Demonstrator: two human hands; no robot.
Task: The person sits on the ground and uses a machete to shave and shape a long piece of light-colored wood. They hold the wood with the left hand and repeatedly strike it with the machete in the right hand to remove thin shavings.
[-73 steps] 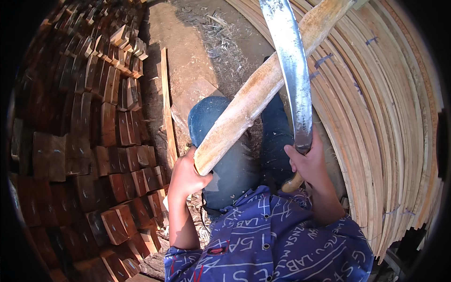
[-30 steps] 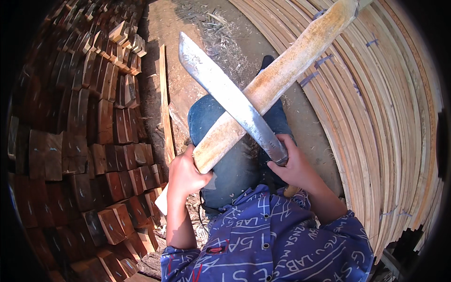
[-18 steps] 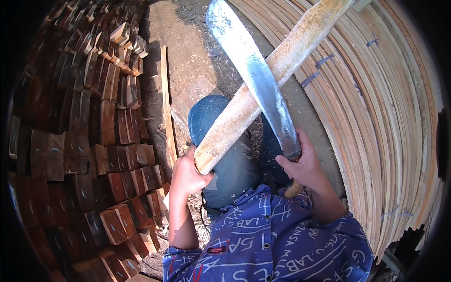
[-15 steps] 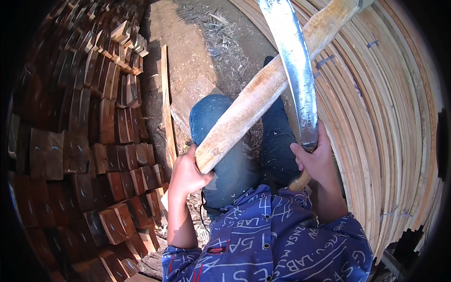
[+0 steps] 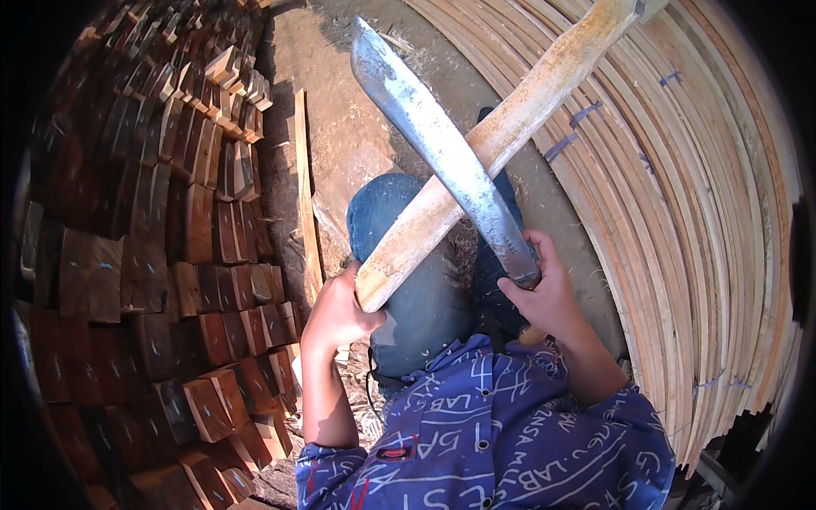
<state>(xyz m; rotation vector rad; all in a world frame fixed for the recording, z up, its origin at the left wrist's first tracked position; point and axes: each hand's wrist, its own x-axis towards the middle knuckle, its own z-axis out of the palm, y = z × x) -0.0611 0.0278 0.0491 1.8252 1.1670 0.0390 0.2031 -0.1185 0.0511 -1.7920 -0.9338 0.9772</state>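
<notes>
1. Head view, looking down past the person's blue patterned shirt (image 5: 501, 442) and blue-trousered knees (image 5: 408, 263) to a dirt floor (image 5: 340, 127) strewn with fine wood shavings.
2. The left hand (image 5: 340, 310) is closed around the near, lower end of a long pale wooden stave (image 5: 493, 140), fingers wrapped round it from the left side.
3. The stave rises slantwise from that hand over the knees, up and to the right, and its far end reaches the top edge of the picture above the stacked strips.
4. The right hand (image 5: 544, 293) is clenched on the handle of a broad steel blade (image 5: 442, 144); the handle itself is mostly hidden under the fingers.
5. The blade runs up and to the left from the hand, its tip pointing to the top of the picture, and it crosses over the stave about midway along it, lying in front of the wood; whether the edge touches the wood I cannot tell.
6. To the left stands a stack of dark reddish wood blocks (image 5: 153, 255), end faces showing, with a thin pale lath (image 5: 304, 195) lying beside them.
7. To the right lies a large pile of long pale curved wooden strips (image 5: 705, 212), some bound with blue ties.
</notes>
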